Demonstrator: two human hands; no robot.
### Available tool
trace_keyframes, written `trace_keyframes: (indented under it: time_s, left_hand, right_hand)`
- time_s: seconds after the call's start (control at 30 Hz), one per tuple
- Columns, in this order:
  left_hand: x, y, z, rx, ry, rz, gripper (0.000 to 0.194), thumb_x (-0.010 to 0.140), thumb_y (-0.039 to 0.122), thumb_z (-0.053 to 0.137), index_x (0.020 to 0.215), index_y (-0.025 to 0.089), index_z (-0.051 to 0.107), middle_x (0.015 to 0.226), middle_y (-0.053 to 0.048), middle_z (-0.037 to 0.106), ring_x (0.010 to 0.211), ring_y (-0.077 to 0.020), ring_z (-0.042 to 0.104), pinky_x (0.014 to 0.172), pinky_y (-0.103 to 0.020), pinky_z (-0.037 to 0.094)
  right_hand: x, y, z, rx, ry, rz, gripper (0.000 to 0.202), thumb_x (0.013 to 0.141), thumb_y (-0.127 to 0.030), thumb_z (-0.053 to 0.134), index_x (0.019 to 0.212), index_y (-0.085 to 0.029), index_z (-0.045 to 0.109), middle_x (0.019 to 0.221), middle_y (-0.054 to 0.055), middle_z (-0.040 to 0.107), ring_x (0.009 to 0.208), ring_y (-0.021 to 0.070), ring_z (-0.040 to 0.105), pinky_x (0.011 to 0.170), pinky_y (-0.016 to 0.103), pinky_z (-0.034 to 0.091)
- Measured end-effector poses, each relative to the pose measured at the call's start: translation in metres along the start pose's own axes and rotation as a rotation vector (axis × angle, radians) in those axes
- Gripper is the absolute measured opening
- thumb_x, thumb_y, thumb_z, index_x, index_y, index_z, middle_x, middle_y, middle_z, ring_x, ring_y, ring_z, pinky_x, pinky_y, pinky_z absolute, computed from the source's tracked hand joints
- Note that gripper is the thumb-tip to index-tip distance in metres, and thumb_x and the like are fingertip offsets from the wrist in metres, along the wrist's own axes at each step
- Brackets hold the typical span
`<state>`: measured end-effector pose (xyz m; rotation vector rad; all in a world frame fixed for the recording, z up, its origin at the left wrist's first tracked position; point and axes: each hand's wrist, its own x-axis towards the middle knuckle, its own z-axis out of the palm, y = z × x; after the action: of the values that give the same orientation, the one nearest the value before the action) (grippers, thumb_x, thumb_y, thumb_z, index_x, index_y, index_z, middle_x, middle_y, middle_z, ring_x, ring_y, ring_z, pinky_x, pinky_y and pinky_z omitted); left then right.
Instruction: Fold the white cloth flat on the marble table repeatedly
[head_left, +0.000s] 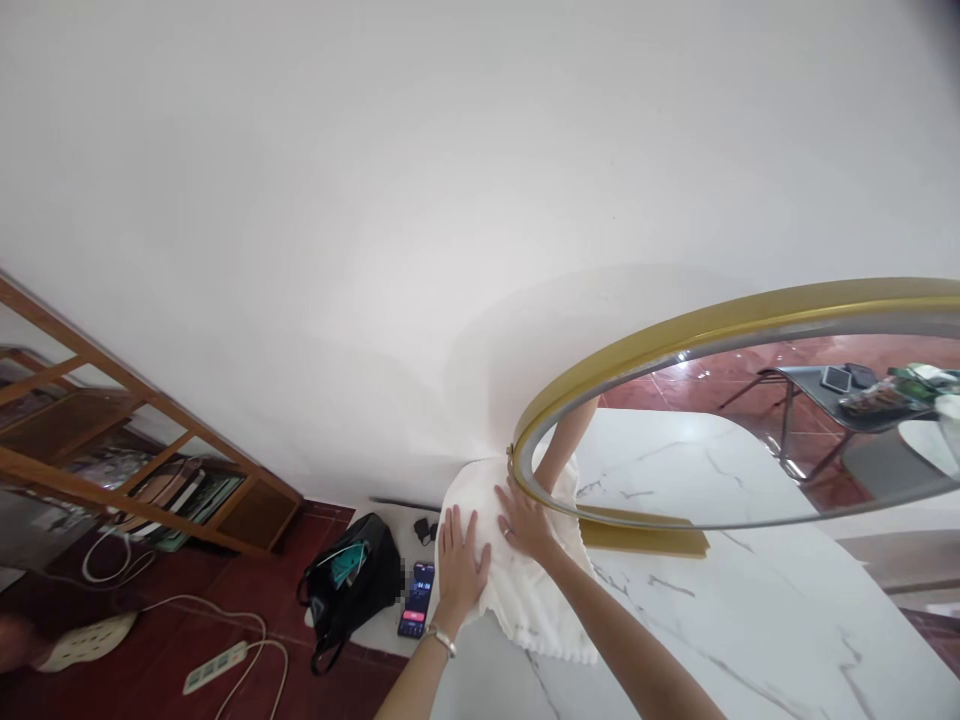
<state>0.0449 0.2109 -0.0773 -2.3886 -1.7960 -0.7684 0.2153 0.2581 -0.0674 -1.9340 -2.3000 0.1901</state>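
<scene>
A white cloth garment [536, 605] with a ruffled edge lies spread over the left end of the marbled white table [660, 625]. Flat on its left side rests my left hand [463, 562], fingers stretched out, a bracelet on the wrist. My right hand [527, 520] presses on the cloth further right with its fingers spread and a ring on one of them. Right beside that hand stands a round mirror with a gold frame [675, 335]; its lower rim hides part of the cloth.
Left of the table, a low white surface holds a black bag [356, 580], a phone [416, 600] and a black charger [425, 531]. A wooden shelf [251, 510] leans along the wall. On the red floor lie a power strip [215, 667] and cables; a person's shoe [90, 640] shows.
</scene>
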Motion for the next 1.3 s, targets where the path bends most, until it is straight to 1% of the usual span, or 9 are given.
trace_keyframes:
  time_s: [0.13, 0.33, 0.47, 0.57, 0.7, 0.8, 0.97, 1.13, 1.3]
  left_hand:
    - [-0.002, -0.002, 0.001, -0.006, -0.003, 0.023, 0.062, 0.089, 0.032, 0.048, 0.147, 0.027, 0.025, 0.157, -0.006, 0.012, 0.141, -0.0323, 0.021, 0.109, -0.051, 0.030]
    - [-0.011, -0.005, -0.004, 0.010, -0.001, 0.056, 0.065, 0.089, 0.032, 0.049, 0.148, 0.027, 0.021, 0.157, -0.006, 0.013, 0.141, -0.0320, 0.021, 0.107, -0.051, 0.033]
    - [-0.035, 0.000, -0.021, 0.017, -0.042, 0.074, 0.065, 0.089, 0.033, 0.047, 0.148, 0.028, 0.020, 0.156, -0.005, 0.016, 0.141, -0.0309, 0.021, 0.107, -0.050, 0.033]
    - [-0.066, 0.007, -0.036, 0.025, -0.075, 0.069, 0.064, 0.089, 0.033, 0.047, 0.147, 0.029, 0.021, 0.156, -0.004, 0.018, 0.141, -0.0298, 0.022, 0.108, -0.049, 0.033]
    - [-0.109, 0.015, -0.047, 0.017, -0.112, 0.027, 0.061, 0.089, 0.033, 0.047, 0.145, 0.030, 0.026, 0.155, -0.003, 0.020, 0.140, -0.0294, 0.023, 0.108, -0.049, 0.035]
    - [-0.118, 0.017, -0.042, 0.000, -0.079, -0.007, 0.056, 0.090, 0.033, 0.046, 0.143, 0.027, 0.030, 0.155, -0.006, 0.021, 0.139, -0.0290, 0.026, 0.107, -0.049, 0.036]
    - [-0.070, 0.010, -0.018, 0.005, -0.097, 0.103, 0.053, 0.093, 0.034, 0.041, 0.142, 0.019, 0.029, 0.152, -0.013, 0.027, 0.140, -0.0278, 0.025, 0.109, -0.050, 0.032]
    - [0.001, -0.004, 0.001, 0.065, -0.189, 0.118, 0.053, 0.093, 0.043, 0.041, 0.139, 0.018, 0.038, 0.150, -0.015, 0.030, 0.140, -0.0300, 0.025, 0.110, -0.049, 0.029]
    - [0.047, -0.018, 0.014, 0.093, -0.250, 0.038, 0.055, 0.087, 0.051, 0.050, 0.132, 0.019, 0.050, 0.149, -0.015, 0.033, 0.137, -0.0341, 0.029, 0.108, -0.048, 0.031]
  right_hand:
    - [0.010, -0.011, 0.004, 0.057, -0.023, -0.049, 0.056, 0.089, -0.039, 0.038, 0.145, -0.037, 0.026, 0.155, 0.000, 0.020, 0.138, 0.0316, 0.025, 0.104, 0.053, 0.028]
    - [-0.001, -0.022, 0.021, 0.080, 0.053, -0.042, 0.057, 0.088, -0.055, 0.039, 0.143, -0.041, 0.029, 0.155, -0.001, 0.020, 0.140, 0.0359, 0.017, 0.106, 0.066, 0.010]
    - [-0.032, -0.026, 0.022, 0.083, 0.089, -0.121, 0.057, 0.090, -0.052, 0.037, 0.144, -0.039, 0.025, 0.155, -0.001, 0.020, 0.142, 0.0340, 0.012, 0.107, 0.066, -0.002]
    - [-0.066, -0.032, 0.019, 0.093, 0.100, -0.165, 0.059, 0.091, -0.051, 0.036, 0.146, -0.037, 0.021, 0.155, 0.000, 0.019, 0.142, 0.0339, 0.011, 0.108, 0.065, -0.004]
    - [-0.115, -0.038, 0.018, 0.119, 0.101, -0.206, 0.062, 0.091, -0.051, 0.037, 0.147, -0.034, 0.018, 0.155, 0.001, 0.019, 0.142, 0.0314, 0.013, 0.111, 0.062, 0.006]
    - [-0.144, -0.032, 0.023, 0.117, 0.147, -0.205, 0.059, 0.092, -0.044, 0.036, 0.147, -0.029, 0.022, 0.154, 0.003, 0.024, 0.142, 0.0256, 0.018, 0.114, 0.051, 0.017]
    - [-0.145, -0.018, 0.033, 0.058, 0.298, -0.040, 0.058, 0.092, -0.045, 0.039, 0.146, -0.025, 0.029, 0.153, 0.007, 0.025, 0.142, 0.0279, 0.018, 0.113, 0.049, 0.019]
    - [-0.089, -0.004, 0.023, 0.016, 0.267, -0.001, 0.054, 0.090, -0.044, 0.044, 0.141, -0.027, 0.039, 0.151, 0.009, 0.030, 0.139, 0.0308, 0.024, 0.111, 0.049, 0.022]
    - [-0.038, 0.016, 0.008, 0.035, 0.177, 0.036, 0.055, 0.088, -0.049, 0.048, 0.139, -0.030, 0.042, 0.149, 0.008, 0.034, 0.136, 0.0309, 0.031, 0.109, 0.045, 0.026]
